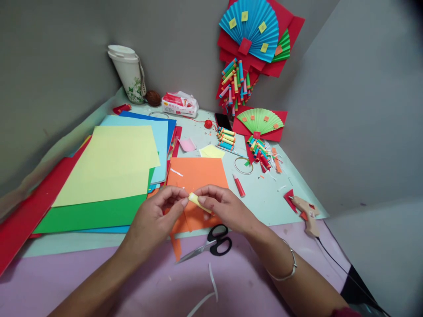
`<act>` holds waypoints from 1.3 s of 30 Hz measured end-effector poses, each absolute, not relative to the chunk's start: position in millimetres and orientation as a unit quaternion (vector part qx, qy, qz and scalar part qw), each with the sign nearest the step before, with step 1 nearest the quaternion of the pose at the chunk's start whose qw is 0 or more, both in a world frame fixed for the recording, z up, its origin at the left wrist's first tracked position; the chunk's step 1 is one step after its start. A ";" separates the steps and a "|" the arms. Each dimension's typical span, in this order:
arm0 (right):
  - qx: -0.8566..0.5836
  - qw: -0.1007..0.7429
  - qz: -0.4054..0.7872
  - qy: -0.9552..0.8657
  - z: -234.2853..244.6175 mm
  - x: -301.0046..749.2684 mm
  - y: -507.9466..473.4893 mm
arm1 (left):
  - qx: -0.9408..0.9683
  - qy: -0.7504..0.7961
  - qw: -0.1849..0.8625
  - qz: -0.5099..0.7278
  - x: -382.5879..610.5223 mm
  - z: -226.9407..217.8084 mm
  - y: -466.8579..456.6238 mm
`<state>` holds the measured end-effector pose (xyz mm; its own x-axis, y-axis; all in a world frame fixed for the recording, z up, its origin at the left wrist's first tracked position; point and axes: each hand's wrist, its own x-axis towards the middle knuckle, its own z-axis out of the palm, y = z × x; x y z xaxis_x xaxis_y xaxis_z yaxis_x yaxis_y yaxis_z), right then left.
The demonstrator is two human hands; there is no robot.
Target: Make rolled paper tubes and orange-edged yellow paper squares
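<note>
Above an orange sheet (201, 174), a small rolled tube of yellow paper (199, 202) is held slantwise between both hands. My right hand (223, 206) grips its body with thumb and fingers closed. At the tube's left end, the thumb and forefinger of my left hand (167, 209) pinch together against it; a narrow orange strip seems to hang just below, partly hidden. Black-handled scissors (216, 242) lie nearer me, blades pointing left beside an orange paper strip (176, 248). A red paper tube (239, 185) rests beyond my right hand.
Coloured sheets (112, 165) are stacked at left. A glue gun (307, 213) with a trailing cord lies at right. Finished tubes (226, 137), a bangle (243, 166), a phone (224, 122), a tissue pack (180, 104) and a tumbler (127, 72) stand farther back, near fan decorations (261, 121).
</note>
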<state>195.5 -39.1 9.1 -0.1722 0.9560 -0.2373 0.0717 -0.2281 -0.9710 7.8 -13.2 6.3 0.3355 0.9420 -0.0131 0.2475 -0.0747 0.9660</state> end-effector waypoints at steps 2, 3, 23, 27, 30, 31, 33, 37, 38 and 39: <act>-0.523 0.377 0.583 -0.495 8.8 195.5 -39.0 | 0.653 0.458 0.502 0.334 7.1 5.7 -12.4; -0.524 0.377 0.580 -0.497 8.7 195.4 -38.8 | 0.657 0.458 0.501 0.329 7.0 5.7 -11.9; -0.538 0.382 0.540 -0.522 2.7 200.4 -34.4 | 0.578 0.493 0.580 0.296 8.8 4.1 -7.2; -0.538 0.376 0.546 -0.520 0.9 201.1 -33.0 | 0.572 0.489 0.587 0.297 10.3 6.1 -8.3; -0.562 0.386 0.467 -0.563 2.6 198.0 -36.3 | 0.559 0.492 0.592 0.307 10.8 3.4 -8.8; -0.573 0.408 0.392 -0.593 4.3 195.8 -39.1 | 0.552 0.494 0.595 0.313 10.8 1.9 -9.1; -0.568 0.465 0.209 -0.646 8.7 190.0 -46.4 | 0.532 0.500 0.593 0.340 11.1 -0.9 -10.0; -0.511 0.493 0.117 -0.695 13.8 176.4 -60.2 | 0.518 0.522 0.541 0.410 13.6 -1.9 -15.6; -0.513 0.483 0.141 -0.695 13.2 173.6 -61.7 | 0.521 0.528 0.523 0.420 15.0 -1.1 -17.9; -0.519 0.475 0.163 -0.692 11.9 171.2 -62.2 | 0.525 0.533 0.508 0.427 16.6 -0.1 -20.6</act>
